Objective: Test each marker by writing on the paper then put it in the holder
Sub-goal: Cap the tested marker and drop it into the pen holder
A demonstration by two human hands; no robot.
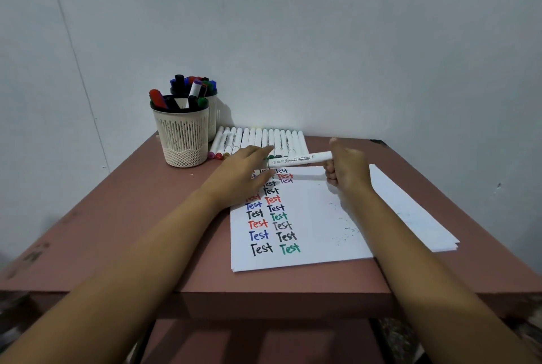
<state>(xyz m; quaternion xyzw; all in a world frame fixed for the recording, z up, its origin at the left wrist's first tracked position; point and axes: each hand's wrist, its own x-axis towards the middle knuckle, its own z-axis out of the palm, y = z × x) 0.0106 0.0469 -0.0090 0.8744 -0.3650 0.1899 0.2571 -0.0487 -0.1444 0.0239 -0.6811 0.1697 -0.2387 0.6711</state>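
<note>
Centre frame, the right hand (pixel 347 168) curls round a white marker (pixel 299 159) above the paper's (pixel 322 217) far edge. The left hand (pixel 246 168), fingers straight, sits beside its free end. The holder (pixel 183 134) stands upper left, with open table (pixel 132 217) before it.

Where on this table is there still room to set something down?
Bare table lies left of the paper, in front of the holders, and at the far right corner beside the marker row. The back left, with holders and markers, is crowded.
</note>
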